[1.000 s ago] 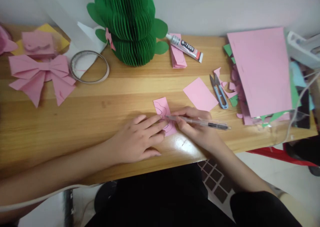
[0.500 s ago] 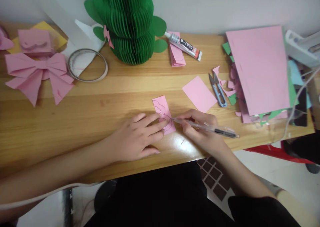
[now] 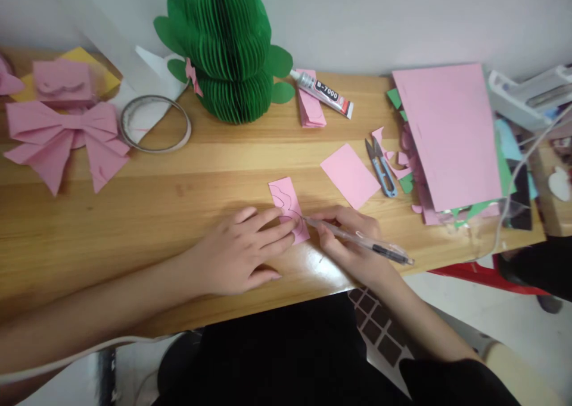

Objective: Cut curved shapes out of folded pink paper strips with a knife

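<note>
My left hand (image 3: 239, 248) lies flat with its fingers spread, fingertips pressing on a small pink paper piece (image 3: 282, 189) marked with curved dark lines. My right hand (image 3: 351, 239) grips a clear pen (image 3: 357, 237), its tip at the paper's right edge beside my left fingertips. Up and to the right of the pink piece lies a plain pink paper square (image 3: 350, 175). Blue thread snips (image 3: 383, 170) rest to the right of that square. Part of the drawn outline is hidden under my left fingers.
Behind stand a green honeycomb paper piece (image 3: 236, 54) and a B-7000 glue tube (image 3: 324, 92) on folded pink paper (image 3: 310, 112). On the left are a pink paper bow (image 3: 67, 129) and a tape roll (image 3: 185, 133). Pink sheets (image 3: 451, 138) and paper scraps lie on the right.
The pen tip has shifted slightly along the paper's right edge, and the curved line there looks longer. My left hand keeps its place on the paper. The whole view has tilted a little.
</note>
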Motion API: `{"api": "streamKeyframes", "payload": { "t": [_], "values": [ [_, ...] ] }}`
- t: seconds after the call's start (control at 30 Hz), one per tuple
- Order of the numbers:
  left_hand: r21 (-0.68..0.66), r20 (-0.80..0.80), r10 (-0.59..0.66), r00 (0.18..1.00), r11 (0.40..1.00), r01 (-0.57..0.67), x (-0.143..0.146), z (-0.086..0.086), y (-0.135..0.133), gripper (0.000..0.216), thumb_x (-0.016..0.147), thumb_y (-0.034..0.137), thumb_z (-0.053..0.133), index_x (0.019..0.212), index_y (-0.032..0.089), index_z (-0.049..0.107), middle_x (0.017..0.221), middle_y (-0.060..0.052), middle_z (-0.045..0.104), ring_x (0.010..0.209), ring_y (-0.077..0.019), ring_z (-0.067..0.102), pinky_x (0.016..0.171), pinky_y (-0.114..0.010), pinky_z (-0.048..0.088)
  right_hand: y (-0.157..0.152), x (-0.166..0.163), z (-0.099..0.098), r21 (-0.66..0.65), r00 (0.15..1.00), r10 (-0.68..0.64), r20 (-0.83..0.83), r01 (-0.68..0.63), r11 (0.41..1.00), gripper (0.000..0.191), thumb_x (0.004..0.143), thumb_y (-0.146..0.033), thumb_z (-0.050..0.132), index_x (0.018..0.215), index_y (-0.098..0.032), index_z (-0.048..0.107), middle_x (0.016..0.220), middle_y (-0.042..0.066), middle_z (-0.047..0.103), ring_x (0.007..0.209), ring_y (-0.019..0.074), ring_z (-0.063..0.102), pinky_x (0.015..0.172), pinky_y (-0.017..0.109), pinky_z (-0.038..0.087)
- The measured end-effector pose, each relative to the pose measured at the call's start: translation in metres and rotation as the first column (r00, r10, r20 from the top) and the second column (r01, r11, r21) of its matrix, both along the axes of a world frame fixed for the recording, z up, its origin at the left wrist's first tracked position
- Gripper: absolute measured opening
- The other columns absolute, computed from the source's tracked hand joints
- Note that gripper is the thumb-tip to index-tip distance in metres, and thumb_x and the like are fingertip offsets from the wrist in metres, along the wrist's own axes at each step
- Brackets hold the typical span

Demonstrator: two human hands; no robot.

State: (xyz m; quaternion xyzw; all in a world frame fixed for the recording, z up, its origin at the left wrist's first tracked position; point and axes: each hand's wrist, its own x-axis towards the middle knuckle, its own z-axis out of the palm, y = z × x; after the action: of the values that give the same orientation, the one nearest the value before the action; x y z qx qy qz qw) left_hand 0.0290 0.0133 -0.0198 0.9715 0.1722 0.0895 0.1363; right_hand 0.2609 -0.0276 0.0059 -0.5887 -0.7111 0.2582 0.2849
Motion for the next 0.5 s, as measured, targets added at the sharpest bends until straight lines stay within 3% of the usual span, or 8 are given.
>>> {"api": "streamKeyframes", "payload": {
  "t": [0.23, 0.5],
  "values": [
    [-0.005, -0.019, -0.016, 1.0, 1.0, 0.016, -0.0003, 0.0006, 0.0015, 0.051, 0.097, 0.051, 0.053, 0.136, 0.019, 0.056, 0.14, -0.006, 0.062, 0.131, -0.0302, 0.048, 0.101, -0.042, 0.034, 0.0005, 0.0007, 0.0, -0.036, 1.0, 0.009, -0.028, -0.01, 0.999, 0.015, 0.087, -0.021, 0.058, 0.091, -0.023, 0.072, 0.079, 0.002, 0.077, 0.064, 0.0149, 0.067, 0.066, 0.032, 0.054],
    [0.048, -0.041, -0.031, 0.999, 0.998, 0.033, 0.0005, 0.0006, 0.0024, 0.05, 0.099, 0.051, 0.049, 0.136, 0.019, 0.056, 0.142, -0.004, 0.061, 0.13, -0.0302, 0.049, 0.095, -0.042, 0.036, -0.0043, 0.0027, -0.0017, 0.023, 1.0, -0.001, -0.007, 0.002, 1.0, 0.012, 0.083, -0.019, 0.057, 0.083, -0.02, 0.069, 0.065, 0.0, 0.069, 0.053, 0.0121, 0.059, 0.057, 0.028, 0.05]
  ]
}}
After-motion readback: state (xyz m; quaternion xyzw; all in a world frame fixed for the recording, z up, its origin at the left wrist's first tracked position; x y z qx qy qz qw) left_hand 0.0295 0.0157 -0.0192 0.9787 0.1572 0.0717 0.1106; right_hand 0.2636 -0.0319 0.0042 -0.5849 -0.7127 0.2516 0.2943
